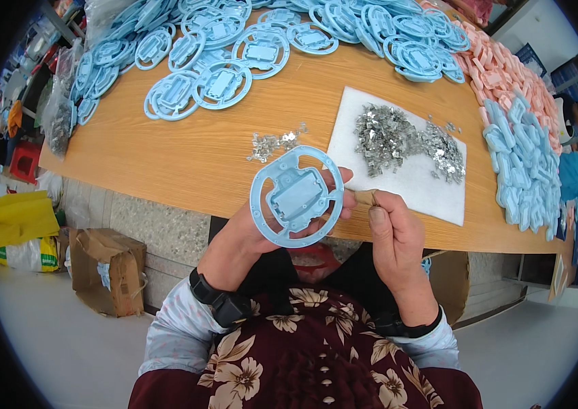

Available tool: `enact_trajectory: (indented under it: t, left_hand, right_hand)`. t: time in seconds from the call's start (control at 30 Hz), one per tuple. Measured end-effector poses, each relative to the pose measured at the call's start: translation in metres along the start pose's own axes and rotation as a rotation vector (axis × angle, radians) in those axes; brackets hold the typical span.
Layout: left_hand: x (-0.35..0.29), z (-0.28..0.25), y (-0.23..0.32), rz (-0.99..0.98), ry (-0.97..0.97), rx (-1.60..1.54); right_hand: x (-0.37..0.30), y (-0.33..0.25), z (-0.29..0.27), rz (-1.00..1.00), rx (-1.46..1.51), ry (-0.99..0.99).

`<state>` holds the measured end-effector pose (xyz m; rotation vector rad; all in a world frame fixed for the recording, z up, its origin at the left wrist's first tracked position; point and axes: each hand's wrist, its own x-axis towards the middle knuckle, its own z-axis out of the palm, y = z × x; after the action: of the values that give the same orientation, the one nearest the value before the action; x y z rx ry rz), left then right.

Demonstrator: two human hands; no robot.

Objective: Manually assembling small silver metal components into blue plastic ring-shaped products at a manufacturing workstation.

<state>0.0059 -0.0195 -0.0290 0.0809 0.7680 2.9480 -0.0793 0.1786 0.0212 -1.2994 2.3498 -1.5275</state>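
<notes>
My left hand [240,235] grips a light blue plastic toy steering wheel [297,194] from beneath, tilted in front of me over the table's near edge. Its fingers curl behind the rim, and the ribbed side with a rectangular centre faces up. A small tan, wrapped-looking handle [364,197] is pinched between thumb and fingers of my right hand [398,233]. Its tip points at the wheel's right rim, by my left fingertips; whether it touches the wheel I cannot tell. Past the wheel lies a small heap of shiny metal clips [272,145] on the wood.
On a white foam sheet [428,202] lie larger heaps of small metal pieces [385,136]. Many blue wheels [223,83] cover the table's [186,160] far side. Pink parts [507,75] and blue parts [522,167] are piled right. A cardboard box [108,271] stands on the floor left.
</notes>
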Motion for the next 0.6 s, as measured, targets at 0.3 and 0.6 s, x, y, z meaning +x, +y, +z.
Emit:
enact_trajectory:
  t: [0.3,0.6]
  left_hand:
    - [0.003,0.027,0.004,-0.088,0.226,0.298]
    - [0.017,0.056,-0.019,0.291,0.218,1.513]
  right_hand:
    - [-0.006,-0.007,-0.016,0.233,0.439,-0.064]
    - [-0.010,-0.009,-0.047,0.729,0.701,-0.046]
